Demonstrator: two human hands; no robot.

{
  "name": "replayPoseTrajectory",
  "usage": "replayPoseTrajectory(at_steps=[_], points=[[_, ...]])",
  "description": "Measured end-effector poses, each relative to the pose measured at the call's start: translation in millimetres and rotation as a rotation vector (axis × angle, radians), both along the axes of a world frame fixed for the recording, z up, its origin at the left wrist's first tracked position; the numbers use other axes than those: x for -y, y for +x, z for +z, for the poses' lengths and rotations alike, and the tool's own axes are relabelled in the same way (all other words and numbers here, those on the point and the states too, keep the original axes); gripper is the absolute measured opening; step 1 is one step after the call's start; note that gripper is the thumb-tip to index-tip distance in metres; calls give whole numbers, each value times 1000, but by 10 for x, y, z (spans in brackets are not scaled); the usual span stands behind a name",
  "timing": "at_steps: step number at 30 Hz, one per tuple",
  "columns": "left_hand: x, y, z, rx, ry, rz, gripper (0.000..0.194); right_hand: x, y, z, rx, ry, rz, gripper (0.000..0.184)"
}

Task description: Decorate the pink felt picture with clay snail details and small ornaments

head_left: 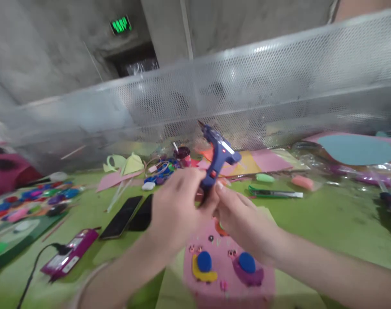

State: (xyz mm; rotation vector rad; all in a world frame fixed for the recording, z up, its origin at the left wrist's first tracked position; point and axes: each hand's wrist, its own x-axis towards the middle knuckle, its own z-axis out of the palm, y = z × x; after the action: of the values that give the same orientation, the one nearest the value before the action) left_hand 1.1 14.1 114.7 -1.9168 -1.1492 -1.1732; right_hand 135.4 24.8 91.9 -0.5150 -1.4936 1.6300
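A dark blue glue gun [218, 156] is raised in front of me, tilted, its nozzle pointing up and to the left. My left hand [179, 204] is closed around the lower end of its handle. Against the same end press the fingers of my right hand [247, 219], closed; motion blurs both hands a little. Below them lies a pink sheet [227, 296] with snail-like figures: one has a yellow body [201, 274] and a blue disc [204, 261], another a purple body [251, 277] and a blue disc [247, 262]. My hands partly cover an orange figure [220, 228].
To the left are a purple power strip [71, 253] with a black cord, two dark phones [122, 216] and a pile of colourful pieces [40, 197]. A green-handled cutter [272, 193] lies right of my hands. A perforated metal panel [234, 90] stands behind the table.
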Motion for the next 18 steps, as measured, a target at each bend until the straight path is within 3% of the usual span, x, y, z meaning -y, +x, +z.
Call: replayPoseTrajectory(at_steps=[3,6,9,12,15,18], points=[[-71,304,-180,-55,104,-89,4,-22,-9,74,-217,-265,-98,42],[-117,435,-328,-43,83,-147,6,-75,94,67,-252,-394,-237,41],[-175,432,-384,16,-172,-264,7,-153,258,-12,-188,-346,-370,40],[-226,331,-338,163,-429,-306,11,-213,415,-75,-80,-202,-510,38],[-266,191,-288,268,-610,-305,17,-219,515,-87,14,-152,-491,37],[-373,19,-360,261,-759,-288,23,-202,560,-87,183,-88,-413,26]])
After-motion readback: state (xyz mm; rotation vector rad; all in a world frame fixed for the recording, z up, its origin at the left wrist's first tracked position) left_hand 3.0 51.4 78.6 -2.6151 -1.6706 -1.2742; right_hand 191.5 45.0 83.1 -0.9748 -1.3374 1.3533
